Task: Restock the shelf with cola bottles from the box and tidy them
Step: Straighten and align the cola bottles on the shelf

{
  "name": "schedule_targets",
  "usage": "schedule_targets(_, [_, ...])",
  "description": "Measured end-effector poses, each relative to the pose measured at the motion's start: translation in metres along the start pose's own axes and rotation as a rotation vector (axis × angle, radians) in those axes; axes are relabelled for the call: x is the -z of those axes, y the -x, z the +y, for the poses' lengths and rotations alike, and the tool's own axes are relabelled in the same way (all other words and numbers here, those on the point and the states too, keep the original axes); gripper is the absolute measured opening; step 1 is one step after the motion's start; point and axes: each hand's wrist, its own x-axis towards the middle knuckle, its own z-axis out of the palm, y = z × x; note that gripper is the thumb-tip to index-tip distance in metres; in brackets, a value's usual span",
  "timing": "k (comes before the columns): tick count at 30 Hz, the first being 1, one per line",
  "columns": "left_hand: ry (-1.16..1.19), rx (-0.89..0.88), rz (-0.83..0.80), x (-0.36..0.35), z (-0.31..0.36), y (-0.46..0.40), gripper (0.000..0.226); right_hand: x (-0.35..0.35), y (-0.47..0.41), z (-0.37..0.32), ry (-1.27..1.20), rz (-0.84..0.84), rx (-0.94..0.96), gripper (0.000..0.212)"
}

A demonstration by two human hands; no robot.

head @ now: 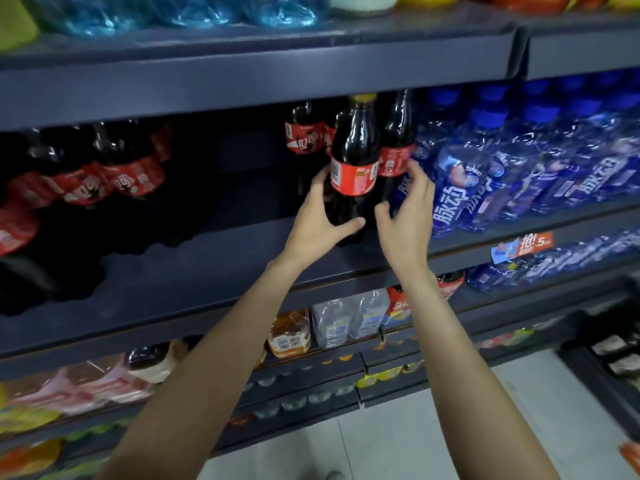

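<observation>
Gripping the yellow-capped, red-labelled dark cola bottle [353,168] with your left hand [320,216], right hand [407,209] open beside it, seat it upright, label outward.

Dark blue shop shelving [242,81] above pale tiled floor [398,441].

Both forearms are bare from the lower frame edge up to the wrists, with no sleeve showing. The left hand [320,221] and right hand [407,216] wear no gloves, rings, watch or wristband.
</observation>
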Motion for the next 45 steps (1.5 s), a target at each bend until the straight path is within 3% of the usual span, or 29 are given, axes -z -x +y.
schedule_targets(8, [-0.015,0.012,0.209,0.010,-0.001,0.019,0.084,-0.011,-0.030,0.003,0.038,-0.053,-0.037,0.100])
schedule_targets(13, [-0.128,0.028,0.440,0.052,-0.003,0.064,0.088,-0.006,-0.023,-0.003,0.020,-0.032,-0.036,0.094])
schedule_targets(20, [-0.255,0.120,0.730,0.113,-0.017,0.125,0.082,-0.015,0.025,-0.037,-0.333,-0.445,0.054,0.098])
schedule_targets(26, [-0.391,0.183,0.980,0.154,-0.026,0.143,0.078,-0.072,0.048,-0.083,-0.492,-0.571,0.081,0.095])
schedule_targets(29, [-0.308,0.190,0.927,0.174,-0.037,0.144,0.081,-0.100,0.054,-0.103,-0.517,-0.599,0.082,0.096])
schedule_targets(34, [-0.133,0.158,0.561,0.215,-0.055,0.143,0.084,-0.130,0.065,-0.125,-0.487,-0.623,0.084,0.098])
schedule_targets(36, [-0.099,0.163,0.490,0.221,-0.055,0.143,0.085,-0.138,0.071,-0.128,-0.465,-0.603,0.092,0.098])
schedule_targets(41, [-0.115,0.154,0.414,0.228,-0.057,0.145,0.077,-0.148,0.080,-0.138,-0.423,-0.565,0.115,0.098])
schedule_targets(45, [-0.431,0.048,0.558,0.224,-0.046,0.150,0.074,-0.153,0.084,-0.145,-0.383,-0.542,0.140,0.099])
